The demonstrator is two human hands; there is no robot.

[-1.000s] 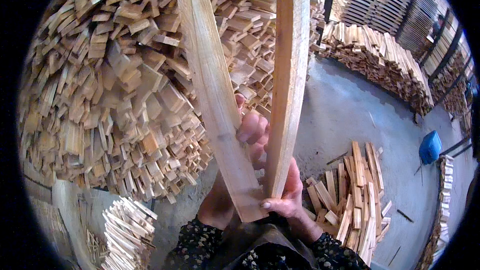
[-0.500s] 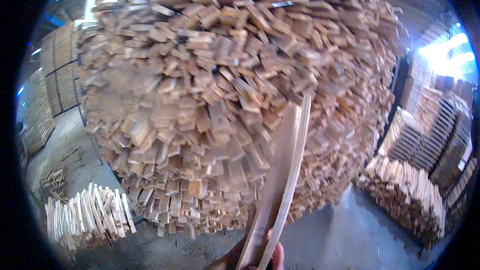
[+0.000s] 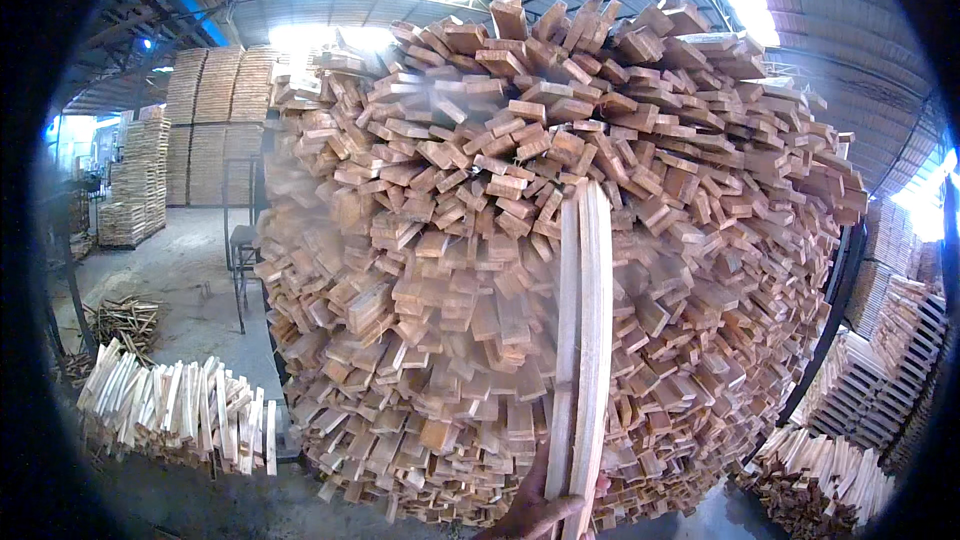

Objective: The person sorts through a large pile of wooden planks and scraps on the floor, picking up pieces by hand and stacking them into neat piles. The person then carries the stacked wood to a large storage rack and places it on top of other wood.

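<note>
Two long, pale wooden slats (image 3: 596, 340) stand nearly upright, side by side, in front of a huge pile of wood. My left hand (image 3: 535, 512) is closed around their lower part, the thumb lying across the near face. Fingertips show at the slats' right edge, apparently from the same hand. The slats' top ends overlap the pile (image 3: 450, 310) in view, and I cannot tell whether they touch it. Countless short brown board ends jut out of the pile towards me. My right hand is not seen.
A low stack of pale sticks (image 3: 180, 405) stands at the lower left, with a heap of scrap wood (image 3: 125, 322) behind it. Another stick stack (image 3: 825, 475) is at the lower right. Tall plank stacks (image 3: 215, 130) rise at the back left. A dark stool (image 3: 243, 250) stands beside the pile.
The view has tilted up, showing more roof and the pile's top. The slats have gone from leaning right to nearly upright, still in my left hand.
</note>
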